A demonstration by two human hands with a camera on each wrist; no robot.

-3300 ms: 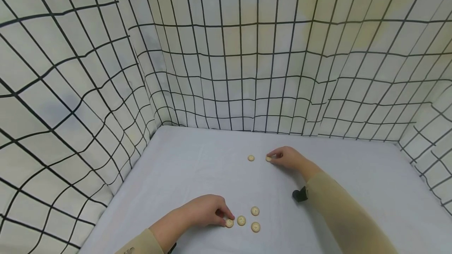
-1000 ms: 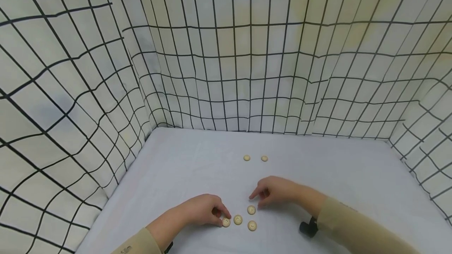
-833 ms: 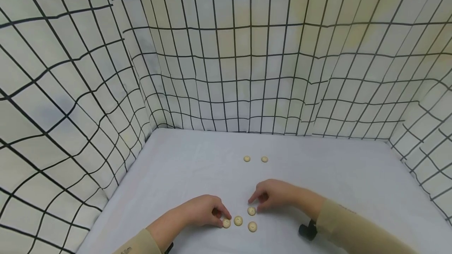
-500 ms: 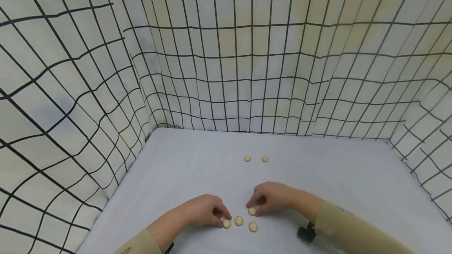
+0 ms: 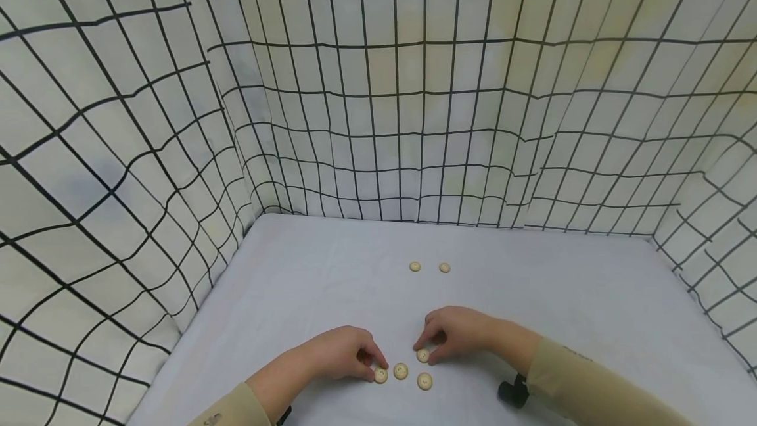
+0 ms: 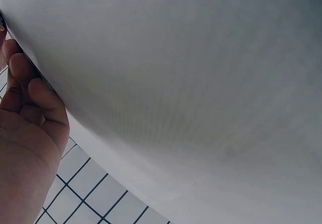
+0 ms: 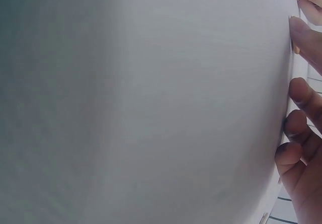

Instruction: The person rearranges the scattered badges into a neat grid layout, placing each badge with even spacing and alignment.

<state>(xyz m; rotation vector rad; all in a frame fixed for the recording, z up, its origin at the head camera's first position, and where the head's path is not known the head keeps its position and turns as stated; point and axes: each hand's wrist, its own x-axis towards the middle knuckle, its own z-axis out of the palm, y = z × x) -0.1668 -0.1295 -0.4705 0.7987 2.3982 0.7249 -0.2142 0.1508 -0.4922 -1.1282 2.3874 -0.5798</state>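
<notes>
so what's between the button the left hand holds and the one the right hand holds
In the head view, one loose button lies between them, on the white surface.

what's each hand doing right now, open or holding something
Left hand: pinching the leftmost button.
Right hand: pinching another button, between thumb and finger.

my landmark is the round cream-coloured button with small holes (image 5: 401, 371). just left of it, the bare left hand (image 5: 345, 352), pinching a matching cream button (image 5: 381, 375), stops me; right of and beyond it, the bare right hand (image 5: 458, 332) does. close on its right lies a loose round cream button (image 5: 424, 381). straight beyond it i could steer up a narrow lane, widening over smooth white cloth (image 5: 349, 275), short of a small round cream button (image 5: 415, 267), its twin (image 5: 445, 268) and, farthest, the black-gridded white wall (image 5: 408, 107).
</notes>
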